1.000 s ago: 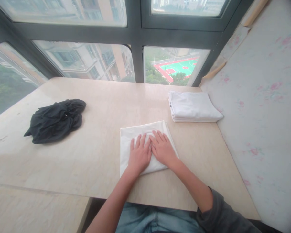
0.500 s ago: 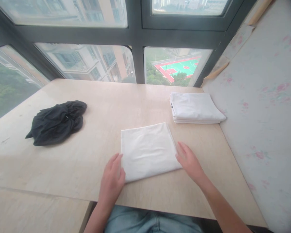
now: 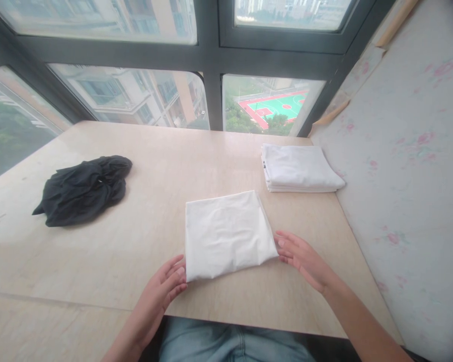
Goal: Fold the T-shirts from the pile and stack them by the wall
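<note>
A folded white cloth (image 3: 230, 236) lies flat on the table in front of me, creased along its near edge; whether it is a garment does not show. At its near left corner is my left hand (image 3: 164, 284), fingers apart and tips by the edge. My right hand (image 3: 304, 259) is open at the near right corner, its fingertips beside or just touching the fabric. Neither hand visibly grips it. Beyond, to the right, a stack of folded white cloths (image 3: 302, 168) sits near the wall.
A crumpled black cloth (image 3: 85, 191) lies on the left of the pale wooden table (image 3: 154, 201). Dark window frames (image 3: 211, 55) border the table's far side. A wall with floral paper (image 3: 411, 201) rises on the right. The near table edge is close to my lap.
My left hand has slid toward me and its fingers have loosened. My right hand has moved slightly nearer me, fingers more spread. The cloth's near edge looks more rumpled. The view shifted slightly.
</note>
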`<state>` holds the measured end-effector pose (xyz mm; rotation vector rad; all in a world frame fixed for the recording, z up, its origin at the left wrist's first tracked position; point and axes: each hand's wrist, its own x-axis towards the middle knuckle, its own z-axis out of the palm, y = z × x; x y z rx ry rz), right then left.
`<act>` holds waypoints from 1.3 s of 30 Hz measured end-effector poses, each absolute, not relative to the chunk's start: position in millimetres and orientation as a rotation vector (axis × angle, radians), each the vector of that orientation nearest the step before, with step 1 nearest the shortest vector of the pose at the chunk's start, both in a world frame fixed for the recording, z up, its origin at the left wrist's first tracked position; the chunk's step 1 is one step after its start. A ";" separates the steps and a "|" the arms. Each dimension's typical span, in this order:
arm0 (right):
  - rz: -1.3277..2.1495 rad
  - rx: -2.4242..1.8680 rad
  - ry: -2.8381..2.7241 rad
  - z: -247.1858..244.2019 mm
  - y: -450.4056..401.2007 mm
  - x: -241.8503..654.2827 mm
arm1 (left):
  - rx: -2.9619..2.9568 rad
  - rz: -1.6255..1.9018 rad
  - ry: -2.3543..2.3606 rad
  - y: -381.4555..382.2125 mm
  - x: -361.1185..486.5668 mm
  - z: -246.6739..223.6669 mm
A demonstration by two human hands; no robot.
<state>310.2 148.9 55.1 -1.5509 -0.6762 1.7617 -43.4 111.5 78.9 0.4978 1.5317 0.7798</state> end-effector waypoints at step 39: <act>1.233 -1.344 -0.659 170.2 211.4 409.0 | 0.869 1.023 1.009 240.5 96.7 162.6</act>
